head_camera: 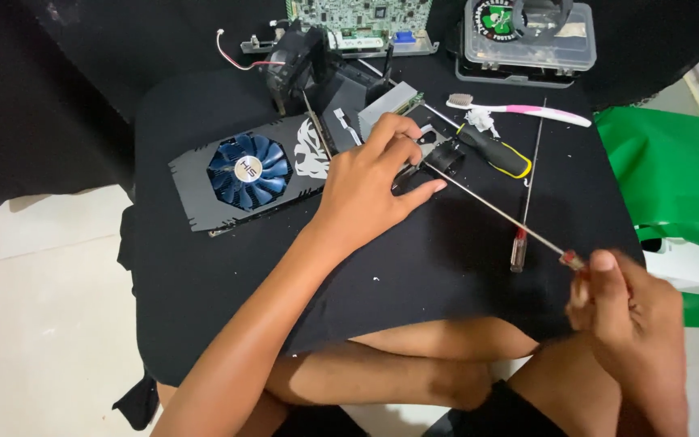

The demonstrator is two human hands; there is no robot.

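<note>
Black cloth covers the tabletop [204,275], and across it runs a long, thin screwdriver [495,212] held in the right hand [629,324]. That hand is closed around the red-tinted handle at the lower right, just off the cloth's edge, above the person's knee. The shaft's long axis runs diagonally, up and to the left from the right hand toward the left hand [374,182], so the tip lies at the left hand and well away from the right.

The left hand rests palm-down with its fingers curled over a small black part [444,154], pressing or steadying it; whether it truly grips the part I cannot tell, since the fingers hide most of it. The screwdriver's tip reaches in just beside these fingers, at the black part.

Just left of the left hand lies a graphics card [244,174] with a blue fan, tilted on the cloth. A second screwdriver with a black and yellow handle [495,152] lies just beyond the black part, and a thin one with a clear handle [525,202] lies crossing under the held shaft. A pink and white toothbrush [519,108] lies farther back.

At the far edge stands a clear plastic box [527,40] with its lid shut; its contents are too blurred to name. A green circuit board [357,18] lies beside it.
</note>
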